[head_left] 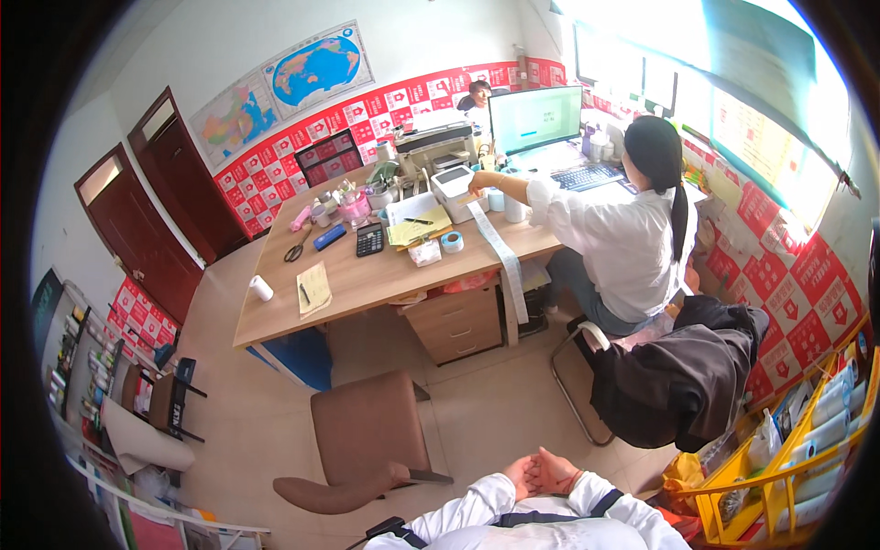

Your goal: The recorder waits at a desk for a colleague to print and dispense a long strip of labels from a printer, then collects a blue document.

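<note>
The left hand [521, 474] and the right hand [555, 472] are shown clasped together at the lower edge of the view, fingers loosely curled about one another, with nothing held between them; both are rested at the lap, white sleeves [458, 510] being seen behind them. No object is touched by either hand. Nearest to them is a brown chair [367, 445], set just to the left on the tiled floor [495, 403], its seat turned away from the worktop. A second chair draped with a dark jacket [683, 371] is placed to the right, and yellow wire baskets [797, 467] filled with tubes are seen further right. Well apart from the hands, a wooden worktop [367, 280] is laid with a calculator [369, 239], scissors [297, 247], a tape roll [452, 241] and a yellow notepad [313, 288], probably kept within reach of the seated co-worker [623, 234], whose hand is placed at a small white printer [456, 191] from which a long paper strip [506, 257] is hung over the edge.
</note>
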The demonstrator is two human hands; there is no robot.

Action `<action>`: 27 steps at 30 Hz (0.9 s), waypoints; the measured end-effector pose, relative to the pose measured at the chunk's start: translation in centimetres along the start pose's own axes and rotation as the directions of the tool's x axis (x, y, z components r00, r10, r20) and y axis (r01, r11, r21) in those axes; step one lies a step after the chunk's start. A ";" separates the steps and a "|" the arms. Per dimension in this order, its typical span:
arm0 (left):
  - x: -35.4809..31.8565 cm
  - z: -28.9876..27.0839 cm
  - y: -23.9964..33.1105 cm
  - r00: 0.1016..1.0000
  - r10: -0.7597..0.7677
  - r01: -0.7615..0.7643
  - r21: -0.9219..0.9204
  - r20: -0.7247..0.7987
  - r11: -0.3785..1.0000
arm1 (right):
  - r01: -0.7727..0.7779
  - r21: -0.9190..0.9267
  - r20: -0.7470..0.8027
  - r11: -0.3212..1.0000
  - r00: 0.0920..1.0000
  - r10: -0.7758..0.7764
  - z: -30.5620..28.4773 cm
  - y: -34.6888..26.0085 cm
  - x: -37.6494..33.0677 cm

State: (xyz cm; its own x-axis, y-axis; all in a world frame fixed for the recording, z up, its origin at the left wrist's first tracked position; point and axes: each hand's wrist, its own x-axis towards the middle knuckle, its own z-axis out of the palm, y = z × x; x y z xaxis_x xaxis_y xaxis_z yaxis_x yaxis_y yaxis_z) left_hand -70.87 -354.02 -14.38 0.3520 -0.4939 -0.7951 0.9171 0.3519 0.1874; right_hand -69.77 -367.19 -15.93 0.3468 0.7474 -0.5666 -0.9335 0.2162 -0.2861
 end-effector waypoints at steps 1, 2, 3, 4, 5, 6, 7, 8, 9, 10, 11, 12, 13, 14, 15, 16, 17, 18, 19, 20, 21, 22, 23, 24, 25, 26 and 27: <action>0.1 0.0 0.0 1.000 -0.003 0.003 -0.004 0.003 1.000 | -0.001 -0.002 -0.002 1.000 1.000 0.001 0.0 0.0 0.0; 0.1 0.0 0.0 1.000 -0.007 0.007 -0.007 0.006 1.000 | -0.002 0.000 -0.005 1.000 1.000 0.002 -0.1 0.0 0.0; 0.2 -0.1 0.1 1.000 -0.007 0.007 -0.007 0.008 1.000 | -0.004 0.003 -0.007 1.000 1.000 0.004 -0.1 0.0 0.0; 0.2 -0.1 0.1 1.000 -0.001 0.002 -0.004 0.023 1.000 | -0.004 0.003 -0.008 1.000 1.000 0.004 -0.1 0.0 0.0; 0.1 0.0 0.0 0.999 0.004 -0.004 -0.001 0.039 1.000 | 0.002 0.009 -0.001 1.000 1.000 -0.002 0.0 0.0 -0.1; 0.0 0.0 0.1 0.999 0.004 -0.004 0.000 0.040 1.000 | 0.009 0.015 0.007 1.000 1.000 -0.009 0.1 0.0 -0.2; -0.1 0.2 0.3 1.000 0.008 -0.008 0.005 0.030 1.000 | 0.011 0.014 0.006 1.000 1.000 -0.011 -0.1 0.0 -0.1; -0.1 0.4 0.4 1.000 0.002 -0.002 0.015 0.026 1.000 | 0.014 0.003 0.023 1.000 1.000 -0.014 -0.5 -0.2 0.0; 0.1 0.5 0.5 0.999 -0.007 0.006 0.021 0.033 1.000 | 0.019 -0.008 0.039 1.000 0.999 -0.019 -0.8 -0.2 -0.1; 0.2 0.4 0.5 0.999 0.000 -0.001 0.033 0.041 0.999 | 0.021 -0.009 0.039 1.000 0.999 -0.021 -0.5 -0.3 -0.2; 0.2 0.3 0.6 0.999 0.006 -0.008 0.046 0.049 0.999 | 0.022 -0.025 0.023 0.999 1.000 -0.022 -0.1 -0.5 -0.4; 0.2 0.2 0.6 0.999 0.007 -0.010 0.048 0.052 0.999 | 0.024 -0.040 0.007 0.999 1.000 -0.023 0.2 -0.6 -0.5; 0.3 0.2 0.7 0.998 0.012 -0.016 0.062 0.063 0.998 | 0.030 -0.040 0.005 0.999 1.000 -0.030 0.4 -0.8 -0.7; 0.3 0.3 0.8 0.997 0.017 -0.023 0.075 0.075 0.997 | 0.030 -0.037 -0.001 0.999 1.000 -0.030 0.6 -0.9 -0.7; 0.3 0.4 0.9 0.997 0.015 -0.022 0.081 0.079 0.996 | 0.030 -0.034 -0.006 0.999 1.000 -0.030 0.7 -1.0 -0.8; 0.3 0.4 0.9 0.996 0.017 -0.025 0.088 0.083 0.996 | 0.036 -0.034 -0.009 0.999 0.999 -0.037 0.5 -0.9 -0.7; 0.2 0.5 1.0 0.996 0.020 -0.028 0.094 0.087 0.995 | 0.043 -0.026 0.002 0.999 0.999 -0.043 0.0 -0.9 -0.5; 0.2 0.6 1.1 0.996 0.018 -0.027 0.099 0.091 0.995 | 0.049 -0.017 0.012 0.999 0.999 -0.049 -0.2 -0.9 -0.3; 0.2 0.5 1.2 0.996 0.018 -0.026 0.096 0.088 0.995 | 0.052 -0.018 0.011 0.998 0.999 -0.052 0.1 -1.0 -0.4; 0.2 0.5 1.3 0.996 0.017 -0.025 0.093 0.084 0.995 | 0.049 -0.041 0.000 0.998 0.999 -0.049 0.5 -1.3 -0.6; 0.0 0.5 1.4 0.996 0.017 -0.025 0.094 0.086 0.995 | 0.045 -0.065 -0.011 0.997 0.999 -0.046 0.7 -1.4 -0.7; -0.1 0.6 1.5 0.994 0.009 -0.019 0.098 0.105 0.995 | 0.048 -0.067 -0.013 0.997 0.999 -0.049 0.8 -1.4 -0.7; -0.3 0.6 1.7 0.992 0.001 -0.013 0.103 0.122 0.995 | 0.055 -0.059 -0.022 0.997 0.998 -0.056 0.8 -1.4 -0.7; -0.3 0.6 1.7 0.992 0.002 -0.015 0.104 0.126 0.994 | 0.061 -0.052 -0.030 0.997 0.998 -0.063 0.9 -1.5 -0.6; -0.2 0.5 1.7 0.992 0.005 -0.019 0.108 0.129 0.994 | 0.063 -0.053 -0.031 0.997 0.997 -0.065 1.0 -1.5 -0.6; -0.2 0.4 1.8 0.991 0.009 -0.024 0.111 0.132 0.994 | 0.066 -0.048 -0.046 0.997 0.997 -0.068 1.3 -1.5 -0.7; -0.2 0.5 1.9 0.991 0.010 -0.025 0.111 0.134 0.993 | 0.068 -0.044 -0.060 0.997 0.996 -0.071 1.5 -1.5 -0.7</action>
State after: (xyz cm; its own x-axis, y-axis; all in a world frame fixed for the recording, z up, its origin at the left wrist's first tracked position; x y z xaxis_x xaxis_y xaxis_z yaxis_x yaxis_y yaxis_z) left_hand -69.17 -353.62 -13.59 0.3826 -0.5923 -0.7090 0.9233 0.2732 0.2700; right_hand -68.77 -367.12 -13.93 0.4169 0.6912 -0.5903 -0.9028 0.2391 -0.3575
